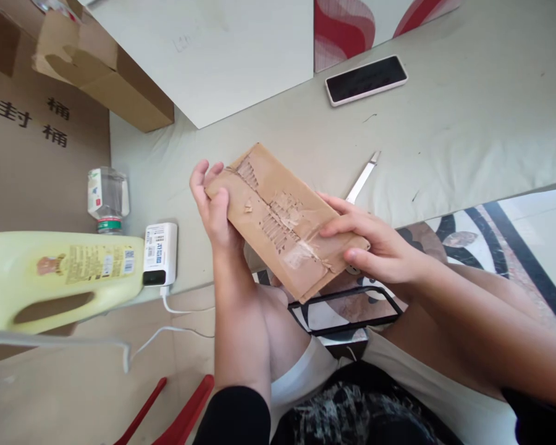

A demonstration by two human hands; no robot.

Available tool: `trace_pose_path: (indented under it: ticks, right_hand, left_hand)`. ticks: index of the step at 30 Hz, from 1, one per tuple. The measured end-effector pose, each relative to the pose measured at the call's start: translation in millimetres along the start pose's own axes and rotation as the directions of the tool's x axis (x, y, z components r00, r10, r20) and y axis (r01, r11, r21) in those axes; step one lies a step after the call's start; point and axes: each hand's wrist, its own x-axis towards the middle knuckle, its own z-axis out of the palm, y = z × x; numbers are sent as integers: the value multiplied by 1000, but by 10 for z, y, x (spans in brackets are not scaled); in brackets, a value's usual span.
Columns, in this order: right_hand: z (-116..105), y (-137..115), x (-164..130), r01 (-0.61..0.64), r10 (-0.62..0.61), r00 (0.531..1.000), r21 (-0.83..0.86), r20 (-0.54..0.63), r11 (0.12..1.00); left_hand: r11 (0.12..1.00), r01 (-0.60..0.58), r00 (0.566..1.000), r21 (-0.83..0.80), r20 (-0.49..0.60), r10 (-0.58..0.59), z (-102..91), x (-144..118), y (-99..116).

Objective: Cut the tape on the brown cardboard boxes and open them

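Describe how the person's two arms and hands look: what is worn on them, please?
Both hands are bare: the left hand and the right hand show no gloves, and no ring or watch can be seen. The forearms are uncovered too. Black sleeves begin only near the bottom edge of the picture, on the upper arms. No markings show on them.

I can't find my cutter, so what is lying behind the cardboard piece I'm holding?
Behind the cardboard piece, held by the left hand and right hand, a metal blade pokes out on the mat. Its lower end and any handle are covered.
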Motion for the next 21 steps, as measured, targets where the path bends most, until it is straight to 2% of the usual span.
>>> trace_pose_path:
  ticks: [3,8,11,13,16,19,21]
  right_hand:
    - [10,-5,-1,-14,13,1000,-16,-24,1000]
    - [19,-15,6,-43,42,999,-21,-22,999]
    - [31,6,-11,-64,66,997,54,-38,996]
    - [44,19,-27,-127,140,987,150,-79,981]
    - [61,11,-38,-233,275,942,215,-191,948]
    - [48,-29,-17,-258,279,913,107,-297,960]
    - [13,-44,16,-291,251,906,-70,-340,954]
  left_hand:
    - [990,23,1000,-142,-9,-24,45,-17,45]
    - [996,40,998,-78,-50,-44,54,-3,37]
    - [996,63,996,-59,-53,-67,39,-2,22]
    - [995,62,996,-79,-55,-66,29,-3,13]
    - [992,61,996,-107,-64,-68,20,-5,3]
    - [989,84,994,-118,-59,-91,28,-6,17]
    - [986,127,988,-112,-73,-136,39,-7,40]
